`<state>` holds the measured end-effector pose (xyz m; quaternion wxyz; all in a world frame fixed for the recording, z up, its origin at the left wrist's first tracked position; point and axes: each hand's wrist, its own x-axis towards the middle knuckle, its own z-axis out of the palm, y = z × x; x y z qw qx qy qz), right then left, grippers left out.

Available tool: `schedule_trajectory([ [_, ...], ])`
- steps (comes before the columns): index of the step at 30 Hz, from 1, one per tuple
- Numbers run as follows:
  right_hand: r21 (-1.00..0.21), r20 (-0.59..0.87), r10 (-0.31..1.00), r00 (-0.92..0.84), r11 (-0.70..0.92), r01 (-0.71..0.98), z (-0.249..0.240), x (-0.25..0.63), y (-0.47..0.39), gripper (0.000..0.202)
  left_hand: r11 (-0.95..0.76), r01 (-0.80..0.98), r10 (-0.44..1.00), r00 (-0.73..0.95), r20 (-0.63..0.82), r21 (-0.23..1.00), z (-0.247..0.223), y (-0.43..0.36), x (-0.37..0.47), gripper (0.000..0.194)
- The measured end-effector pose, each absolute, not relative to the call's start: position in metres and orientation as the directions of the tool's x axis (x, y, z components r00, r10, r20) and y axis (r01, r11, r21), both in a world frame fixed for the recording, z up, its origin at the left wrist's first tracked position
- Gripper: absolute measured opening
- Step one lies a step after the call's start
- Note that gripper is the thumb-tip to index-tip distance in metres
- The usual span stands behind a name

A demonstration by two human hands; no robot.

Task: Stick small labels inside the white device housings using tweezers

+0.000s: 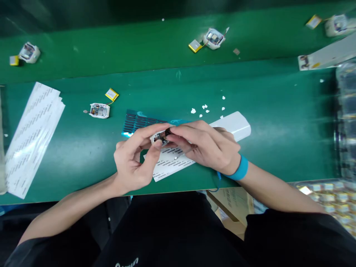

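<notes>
Thumb and fingers of my left hand (pixel 136 159) are closed around a small white casing (pixel 159 135), holding it by its edges above the green bench (pixel 283 122), its open side with dark innards showing. With my right hand (pixel 208 146) I pinch a dark little part (pixel 167 131) between the fingertips, right at the casing's far end; whether it is seated or loose I cannot tell. A blue band (pixel 240 167) circles my right wrist. Beneath my hands lies a printed white sheet (pixel 167 168), and just beyond it a teal sheet (pixel 133 120) bearing rows of dark strips. A glossy white piece (pixel 235 125) sticks out behind my right hand, near some white scraps (pixel 193 111). Over to my left sits an opened unit (pixel 100 110), wired to a yellow-edged battery (pixel 111 95), with printed sheets (pixel 35 137) further left. Along the far green strip (pixel 116 48) rest three more such units, one to the left, one near the middle, one at the right.
</notes>
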<state>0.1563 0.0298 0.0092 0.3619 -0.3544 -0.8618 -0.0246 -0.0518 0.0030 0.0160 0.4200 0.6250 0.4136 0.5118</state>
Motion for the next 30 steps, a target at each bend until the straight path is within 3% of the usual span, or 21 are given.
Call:
schedule_trajectory([
  [4, -0.117, 0.659, 0.536, -0.528, 0.766, 0.632, 0.008, 0.156, 0.031, 0.024, -0.330, 0.096, 0.940, 0.118, 0.319, 0.939, 0.016, 0.003, -0.051, 0.026],
  [11, -0.148, 0.622, 0.540, -0.567, 0.792, 0.592, 0.010, 0.160, 0.032, 0.031, -0.455, 0.250, 0.890, 0.120, 0.439, 0.854, 0.016, 0.004, -0.051, 0.031],
  [16, -0.185, 0.509, 0.560, -0.654, 0.813, 0.552, 0.011, 0.170, 0.029, 0.035, -0.351, 0.151, 0.935, 0.118, 0.335, 0.924, 0.014, 0.004, -0.052, 0.026],
  [20, -0.133, 0.575, 0.570, -0.587, 0.773, 0.621, 0.002, 0.164, 0.030, 0.032, -0.261, 0.088, 0.964, 0.077, 0.255, 0.961, 0.011, 0.004, -0.050, 0.021],
  [24, -0.103, 0.648, 0.531, -0.546, 0.771, 0.628, 0.005, 0.155, 0.032, 0.023, -0.250, 0.061, 0.964, 0.109, 0.242, 0.966, 0.012, 0.004, -0.051, 0.021],
  [30, -0.079, 0.584, 0.514, -0.628, 0.806, 0.587, 0.015, 0.158, 0.031, 0.024, -0.299, 0.061, 0.950, 0.112, 0.291, 0.952, 0.011, 0.004, -0.052, 0.025],
])
